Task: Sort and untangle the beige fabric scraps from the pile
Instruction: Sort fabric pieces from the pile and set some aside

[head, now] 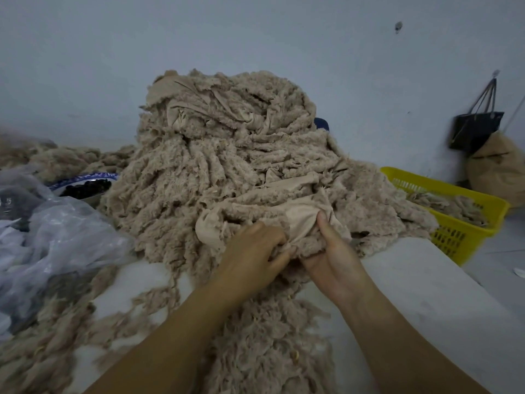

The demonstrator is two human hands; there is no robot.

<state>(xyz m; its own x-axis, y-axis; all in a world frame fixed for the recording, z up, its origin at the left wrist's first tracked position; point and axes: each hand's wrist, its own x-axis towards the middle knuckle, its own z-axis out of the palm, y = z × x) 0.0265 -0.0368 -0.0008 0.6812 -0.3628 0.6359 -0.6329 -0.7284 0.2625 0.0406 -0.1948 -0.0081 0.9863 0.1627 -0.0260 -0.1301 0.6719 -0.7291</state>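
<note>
Beige fabric scraps (301,223) were gathered at the near foot of the pile (227,155), and one smooth-faced, fuzzy-edged piece was held there by both hands. The left hand (250,251) was curled palm down over the piece's lower edge, its grip closed on a bunched fold. The right hand (332,260) was turned palm up beneath the same piece, with the thumb pressed on top, so its grip was likewise closed on the scrap. The two hands were set just beside each other, almost touching at the fingertips. Behind them the pile was heaped high against a pale wall (255,38), with tangled strips draped down its front. More loose strips (267,345) were spread toward the camera between the forearms and over a white surface (412,280); whether it was a bench could not be told. To the left, crumpled clear plastic sheeting (56,237) was bunched beside the pile, and a blue-rimmed bowl (85,179) holding dark pieces was seen just beyond it. To the right, a yellow basket (460,240) partly filled with similar beige strips was placed near the pile's edge. Farther right, a dark bag (477,129) was hung on the wall above a tan sack (500,172).
</note>
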